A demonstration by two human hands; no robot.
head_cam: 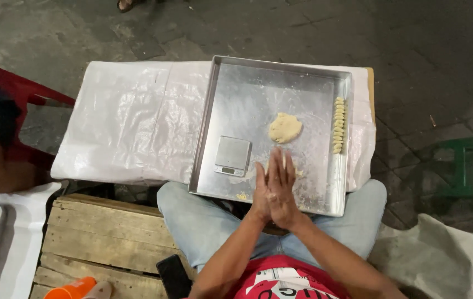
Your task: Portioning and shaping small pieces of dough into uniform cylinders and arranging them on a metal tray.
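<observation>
Plastic-covered table (131, 119), metal tray (236, 83): scale (232, 155) near left, dough lump (285, 128) centre, shaped pieces (338, 125) right. Left hand (261, 191), right hand (282, 185) pressed flat together, palms rolling dough.

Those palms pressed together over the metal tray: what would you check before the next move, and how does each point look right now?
1. Left hand and right hand meet palm to palm over the tray: ok.
2. Dough between the palms: cannot tell, hidden.
3. Dough lump lies within reach ahead of the hands: ok.
4. Row of shaped pieces along the right wall has free space below it: ok.
5. Small scale sits inside the tray, clear of the hands: ok.
</observation>
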